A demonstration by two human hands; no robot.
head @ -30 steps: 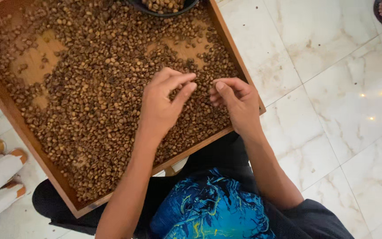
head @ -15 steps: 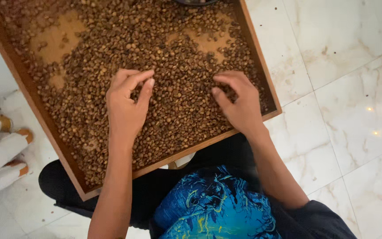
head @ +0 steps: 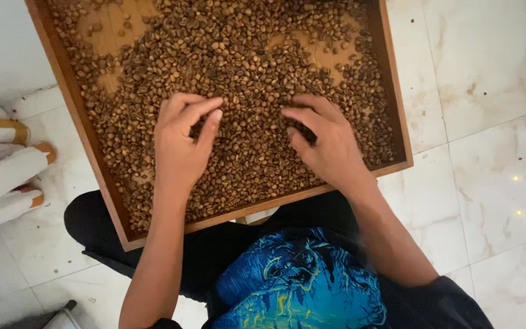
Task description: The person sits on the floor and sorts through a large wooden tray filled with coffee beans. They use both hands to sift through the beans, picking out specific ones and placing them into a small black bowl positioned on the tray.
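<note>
Neither grip has closed on anything. Head view, single entry.

Left hand (head: 181, 146): palm down on the bean layer, fingers loosely curled and close together, thumb lying alongside; grip half open, nothing visibly pinched. Forearm runs up from the lower edge, wrist straight.

Right hand (head: 330, 146): palm down, fingers spread slightly and bent at the knuckles, tips pressed into the beans; grip open, no bean seen between fingertips, though the undersides are hidden. Forearm comes in from the lower right at a slant.

Small brown roasted coffee beans (head: 245, 67): spread in a thin single layer, so that each bean shows; bare patches of board appear near the top.

Shallow rectangular wooden tray with raised rim (head: 92, 146): rests tilted across the person's lap above the pale marble-tile floor (head: 488, 91); the rim keeps the beans in. Hands lie well apart near its front edge.

Blue patterned cloth (head: 293, 280): on the lap, below the tray.

White rolled bundles with tan ends (head: 7, 164): on the floor, left, untouched.
</note>
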